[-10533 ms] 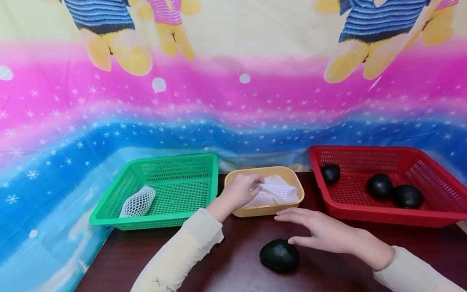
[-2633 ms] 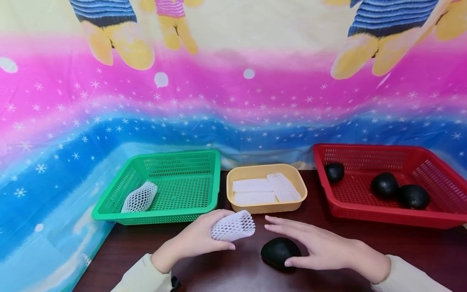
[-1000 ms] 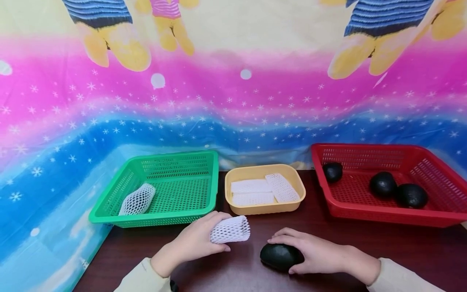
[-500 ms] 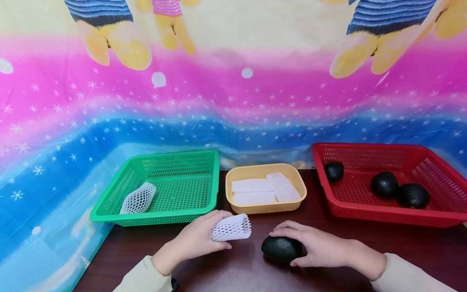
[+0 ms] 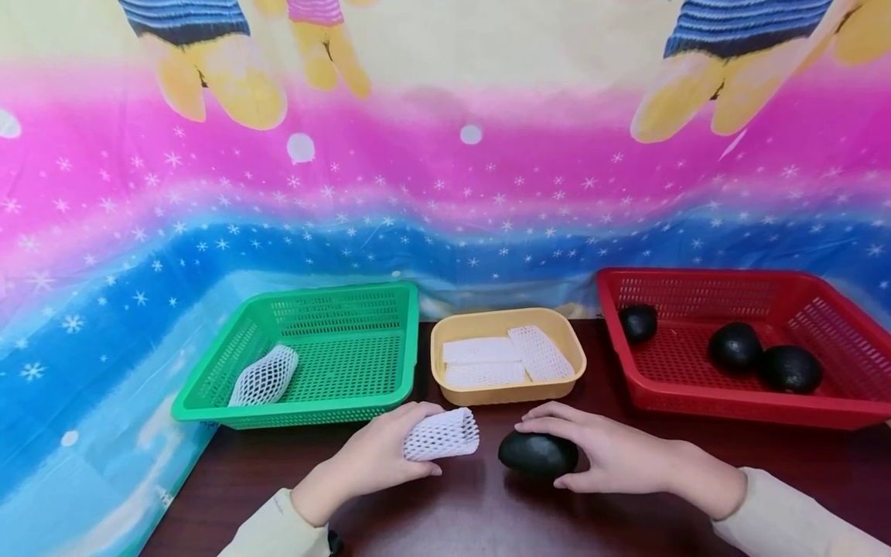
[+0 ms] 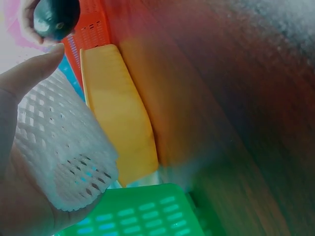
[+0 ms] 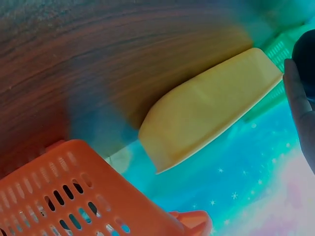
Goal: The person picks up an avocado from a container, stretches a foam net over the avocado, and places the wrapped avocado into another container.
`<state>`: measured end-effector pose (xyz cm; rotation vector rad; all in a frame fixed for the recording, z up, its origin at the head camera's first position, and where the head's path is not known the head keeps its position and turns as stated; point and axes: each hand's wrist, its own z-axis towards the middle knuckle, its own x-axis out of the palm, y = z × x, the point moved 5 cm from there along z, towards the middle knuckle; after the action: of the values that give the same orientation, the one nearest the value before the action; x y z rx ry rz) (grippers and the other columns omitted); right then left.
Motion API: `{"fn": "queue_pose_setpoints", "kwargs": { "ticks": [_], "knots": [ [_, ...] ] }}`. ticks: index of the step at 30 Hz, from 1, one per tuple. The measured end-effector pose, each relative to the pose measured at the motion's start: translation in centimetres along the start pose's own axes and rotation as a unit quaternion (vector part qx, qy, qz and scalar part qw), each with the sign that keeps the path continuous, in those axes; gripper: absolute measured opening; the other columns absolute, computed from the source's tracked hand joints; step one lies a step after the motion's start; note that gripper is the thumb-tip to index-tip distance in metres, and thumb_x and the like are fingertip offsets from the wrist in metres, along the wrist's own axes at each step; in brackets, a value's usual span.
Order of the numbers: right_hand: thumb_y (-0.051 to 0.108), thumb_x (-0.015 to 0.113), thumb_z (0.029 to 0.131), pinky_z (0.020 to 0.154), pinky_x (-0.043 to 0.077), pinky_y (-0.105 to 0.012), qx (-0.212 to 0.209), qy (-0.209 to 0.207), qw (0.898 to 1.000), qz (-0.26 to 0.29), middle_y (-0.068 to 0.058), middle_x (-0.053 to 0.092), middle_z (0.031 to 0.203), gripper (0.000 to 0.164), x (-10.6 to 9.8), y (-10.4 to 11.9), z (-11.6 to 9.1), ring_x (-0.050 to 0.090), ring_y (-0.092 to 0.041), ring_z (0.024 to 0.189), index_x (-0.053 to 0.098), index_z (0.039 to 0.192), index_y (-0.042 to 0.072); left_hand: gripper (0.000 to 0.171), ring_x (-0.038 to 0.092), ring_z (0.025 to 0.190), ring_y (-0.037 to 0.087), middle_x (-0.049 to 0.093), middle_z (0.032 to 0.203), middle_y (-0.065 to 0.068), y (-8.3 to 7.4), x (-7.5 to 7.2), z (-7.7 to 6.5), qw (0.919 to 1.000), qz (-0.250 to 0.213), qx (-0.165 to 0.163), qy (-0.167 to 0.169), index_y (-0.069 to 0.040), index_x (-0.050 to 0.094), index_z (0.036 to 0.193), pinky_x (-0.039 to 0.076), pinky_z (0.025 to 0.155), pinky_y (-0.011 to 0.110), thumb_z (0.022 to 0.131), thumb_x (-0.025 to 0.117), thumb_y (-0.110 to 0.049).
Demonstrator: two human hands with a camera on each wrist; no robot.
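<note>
Fingers (image 5: 416,411) of the left hand (image 5: 372,452) were half curled around a white foam net (image 5: 442,435), which was held between them and the thumb, its open end turned to the right. A dark avocado (image 5: 537,454) was gripped at its right end by the right hand (image 5: 619,456), fingers spread over its top and thumb set low on the near side, opened about as wide as the fruit. It was held just above the worktop (image 5: 452,526), near the net's opening but apart from it.

Writing: one faint mark on the left sleeve (image 5: 278,526), too small to be read.

Pose: both forearms were angled inward from the lower corners, backs of the hands turned up.

Surroundings: flat white nets (image 5: 483,350) were laid in a yellow tray (image 5: 508,394), set between a green basket (image 5: 292,414), where one net-covered piece (image 5: 264,377) was seen, and a red basket (image 5: 752,408) with three dark fruits (image 5: 735,347).
</note>
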<state>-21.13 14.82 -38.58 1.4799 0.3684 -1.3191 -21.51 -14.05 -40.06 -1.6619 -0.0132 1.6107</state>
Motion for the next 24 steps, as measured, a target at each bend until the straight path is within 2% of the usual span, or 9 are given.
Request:
{"fn": "queue_pose_setpoints", "kwargs": {
  "ticks": [13,18,24],
  "knots": [
    [0.022,0.083,0.088,0.094,0.054,-0.033,-0.029,-0.060,0.997,-0.030,0.006,0.050,0.143,0.072,-1.3,0.7,0.8,0.056,-0.013,0.122,0.049,0.150,0.024,0.062,0.060,0.101,0.007,0.062,0.117,-0.008,-0.3,1.0,0.3,0.9995,-0.009,0.017,0.026,-0.023,0.059,0.131,0.053,0.086,0.033,0.079,0.090,-0.029],
    [0.023,0.083,0.089,0.094,0.054,-0.034,-0.043,-0.067,0.996,-0.030,0.003,0.051,0.143,0.070,-1.5,1.0,1.3,0.057,-0.015,0.122,0.049,0.150,0.023,0.062,0.059,0.103,0.006,0.061,0.118,-0.008,-0.4,1.4,0.4,0.9990,-0.020,0.018,0.036,-0.023,0.058,0.132,0.053,0.088,0.031,0.079,0.090,-0.028],
    [0.023,0.083,0.088,0.095,0.053,-0.034,-0.044,-0.063,0.997,-0.023,0.004,0.050,0.144,0.071,-1.2,1.0,1.8,0.057,-0.015,0.122,0.049,0.150,0.024,0.063,0.059,0.102,0.006,0.062,0.118,-0.008,-0.7,1.7,0.6,0.9990,-0.009,0.023,0.037,-0.023,0.059,0.133,0.053,0.088,0.030,0.078,0.091,-0.030]
  ]
}}
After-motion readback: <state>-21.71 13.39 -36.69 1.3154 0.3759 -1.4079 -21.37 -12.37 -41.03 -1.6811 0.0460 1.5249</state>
